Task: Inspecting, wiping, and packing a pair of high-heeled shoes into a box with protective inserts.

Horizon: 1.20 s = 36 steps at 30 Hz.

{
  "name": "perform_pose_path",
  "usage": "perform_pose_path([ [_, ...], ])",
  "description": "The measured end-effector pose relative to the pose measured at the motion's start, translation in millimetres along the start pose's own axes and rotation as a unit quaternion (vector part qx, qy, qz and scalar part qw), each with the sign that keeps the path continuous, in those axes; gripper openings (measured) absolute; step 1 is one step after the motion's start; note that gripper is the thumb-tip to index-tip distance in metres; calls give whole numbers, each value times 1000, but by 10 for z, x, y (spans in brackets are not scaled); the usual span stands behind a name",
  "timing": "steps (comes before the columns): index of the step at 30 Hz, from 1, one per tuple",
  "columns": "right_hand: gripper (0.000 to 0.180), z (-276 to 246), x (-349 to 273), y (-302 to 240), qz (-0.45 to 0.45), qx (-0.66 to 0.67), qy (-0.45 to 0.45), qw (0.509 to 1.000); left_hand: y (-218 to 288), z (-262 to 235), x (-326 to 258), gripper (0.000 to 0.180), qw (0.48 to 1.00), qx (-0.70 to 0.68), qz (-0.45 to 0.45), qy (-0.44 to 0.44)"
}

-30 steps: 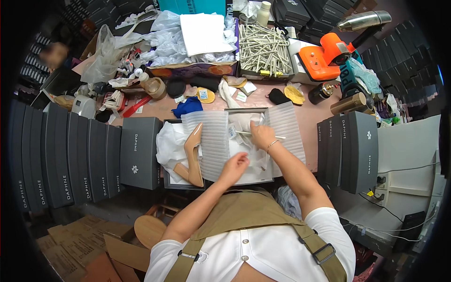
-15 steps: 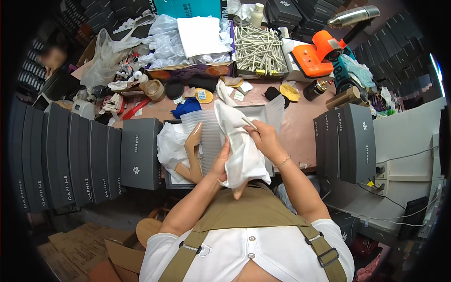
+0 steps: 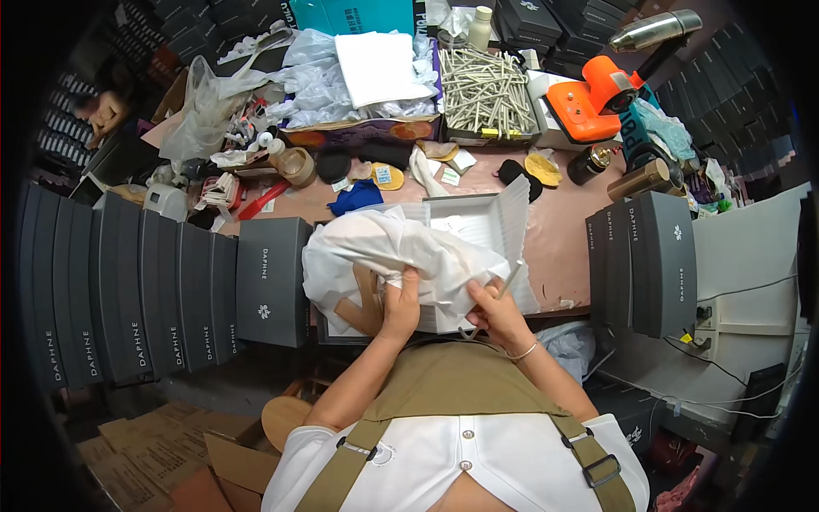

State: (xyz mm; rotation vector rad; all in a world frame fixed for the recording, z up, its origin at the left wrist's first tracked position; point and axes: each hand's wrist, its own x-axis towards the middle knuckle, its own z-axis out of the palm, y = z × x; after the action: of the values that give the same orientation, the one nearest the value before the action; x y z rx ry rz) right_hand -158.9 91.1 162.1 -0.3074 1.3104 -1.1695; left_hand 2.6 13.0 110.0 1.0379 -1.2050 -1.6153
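A white cloth (image 3: 401, 256) lay bunched over the front of an open grey box (image 3: 478, 226) at the near edge of the pink worktop (image 3: 563, 222). The left hand (image 3: 399, 303) gripped the cloth's lower edge, fingers closed on the fabric. The right hand (image 3: 493, 311) pressed against the cloth's right side and held a thin pale stick (image 3: 510, 277) between its fingers, the stick pointing up and away from the person. A tan shoe form (image 3: 363, 299) showed under the cloth, just left of the left hand. The box's ribbed white liner (image 3: 516, 230) stood up along its right wall.

Dark grey boxes (image 3: 273, 282) stood on end just left of the open box, in a row running out to the left. More of them (image 3: 648, 256) stood to the right. Behind the open box lay a blue rag (image 3: 357, 196), a yellow pad (image 3: 543, 168) and a black pad (image 3: 334, 162). Farther back sat a tray of pale sticks (image 3: 486, 90), an orange tape dispenser (image 3: 589, 107), a folded white sheet (image 3: 380, 68) on crumpled plastic bags (image 3: 316, 81), and a steel flask (image 3: 657, 30). Flat cardboard (image 3: 162, 444) lay on the floor at lower left.
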Motion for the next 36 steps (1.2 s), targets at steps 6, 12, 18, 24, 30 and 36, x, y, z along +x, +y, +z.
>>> perform_pose_path([
  [6, 52, -426, -131, -51, -50, 32, -122, 991, -88, -472, 14, 48, 990, -21, -53, -129],
  [12, 61, -589, -130, -58, -45, 12, -134, 990, -60, -397, 310, 43, 914, -394, -83, -45],
  [18, 64, -1146, -339, -465, -118, -63, 6, 991, 820, -505, 885, 50, 989, 83, 93, 83],
  [24, 55, -1468, -350, -531, -209, -162, 199, 944, 11, 748, 529, 24, 629, 624, 169, -432],
  [30, 41, -1432, -639, -957, -242, -320, 225, 888, -148, 405, 742, 38, 732, 462, 30, -499],
  [36, 35, -1090, -428, -1516, -167, -445, -80, 876, 885, 665, 741, 65, 825, 225, -43, -516],
])
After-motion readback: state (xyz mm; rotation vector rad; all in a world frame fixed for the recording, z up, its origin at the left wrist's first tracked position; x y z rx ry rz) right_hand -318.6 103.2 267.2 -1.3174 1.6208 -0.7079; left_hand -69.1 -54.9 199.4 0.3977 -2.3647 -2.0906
